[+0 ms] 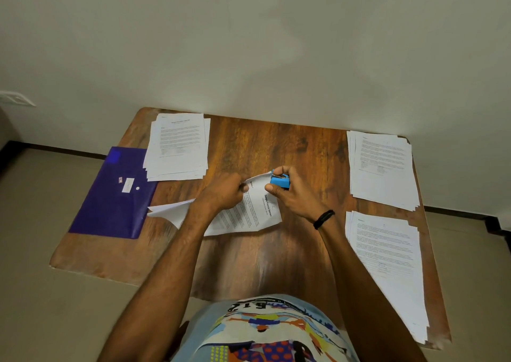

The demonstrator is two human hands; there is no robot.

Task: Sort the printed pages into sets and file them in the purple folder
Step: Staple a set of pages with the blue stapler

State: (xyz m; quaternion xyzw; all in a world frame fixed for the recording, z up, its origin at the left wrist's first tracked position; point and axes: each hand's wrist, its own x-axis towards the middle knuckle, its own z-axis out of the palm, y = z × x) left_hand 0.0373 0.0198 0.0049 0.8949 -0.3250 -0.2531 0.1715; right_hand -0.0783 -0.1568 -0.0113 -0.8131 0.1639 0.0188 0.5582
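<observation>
Stapling looks underway: right hand [293, 195] grips stapler [279, 180] over corner of pages [249, 213] pinched by left hand [221, 193]; next needs a firm squeeze.

A blue stapler [279, 180], a purple folder [110, 195] bearing a white label, white pages [383, 165] printed in black, a brown wood-grained counter [262, 146] and a black wristband [323, 219] are shown.

Left hand [222, 193] and right hand [293, 193] close together, fingers [272, 188] curled.
</observation>
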